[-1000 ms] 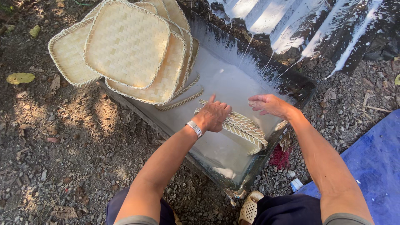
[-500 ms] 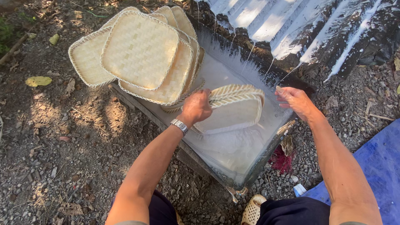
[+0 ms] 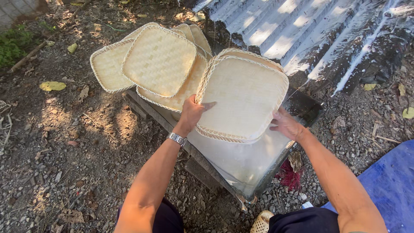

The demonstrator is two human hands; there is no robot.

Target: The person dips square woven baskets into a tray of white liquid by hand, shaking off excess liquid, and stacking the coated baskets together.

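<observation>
- As I look down past my knees, gravel ground point(image 3: 64, 172) lies nearest, with a blue sheet point(image 3: 390, 181) at the right edge and a red tuft point(image 3: 288, 176) by the trough's near corner.
- The woven tray point(image 3: 243, 97) is pale bamboo, square with rounded corners, and its rim is bound in lighter cord. I see it held flat-on to me, tilted up above the dark trough point(image 3: 308, 110) of milky liquid.
- My left hand point(image 3: 192, 113), a metal watch point(image 3: 176, 138) on its wrist, has its grip closed on the tray's left rim, thumb lying across the weave.
- My right hand point(image 3: 285, 125) rests against the lower right rim, fingers spread flat; I cannot tell whether they curl behind it.
- Beyond, a stack of matching trays point(image 3: 157, 64) overlaps at the trough's far left end.
- Farthest, wet corrugated sheeting point(image 3: 310, 34) slopes away.
</observation>
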